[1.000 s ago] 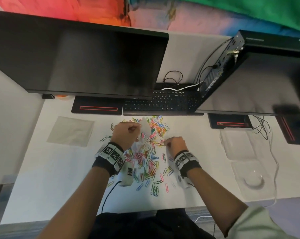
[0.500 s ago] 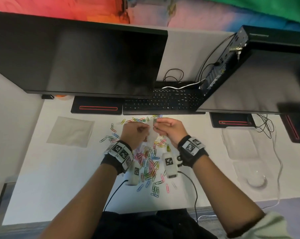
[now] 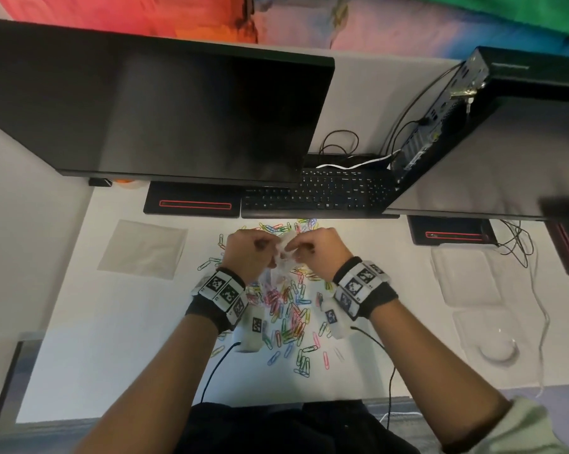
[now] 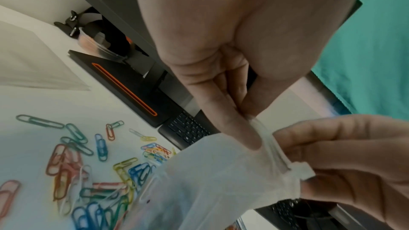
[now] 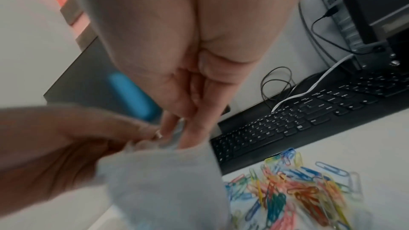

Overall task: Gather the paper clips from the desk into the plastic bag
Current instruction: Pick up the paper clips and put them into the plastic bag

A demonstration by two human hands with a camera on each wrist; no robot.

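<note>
Many coloured paper clips [image 3: 289, 309] lie scattered on the white desk [image 3: 113, 339], in front of the keyboard. Both hands are raised just above the pile and hold a clear plastic bag [image 3: 281, 257] between them. My left hand [image 3: 263, 255] pinches one side of the bag's top edge; in the left wrist view the fingers [image 4: 232, 125] close on the bag [image 4: 221, 172]. My right hand [image 3: 301, 253] pinches the other side, its fingers [image 5: 194, 128] on the bag [image 5: 166, 181]. The bag hangs down over the clips [image 5: 287, 190]. Its inside is blurred.
A black keyboard [image 3: 319, 196] and two dark monitors [image 3: 165, 116] stand behind the pile. A second flat plastic bag [image 3: 142, 249] lies at the left. Clear plastic trays [image 3: 466, 276] and cables [image 3: 519, 244] lie at the right. The desk's front edge [image 3: 113, 417] is near my body.
My right hand left the desk beside the clips and rose to the bag's top, opposite the left hand. Both hands now pinch the bag, held slightly higher and farther back.
</note>
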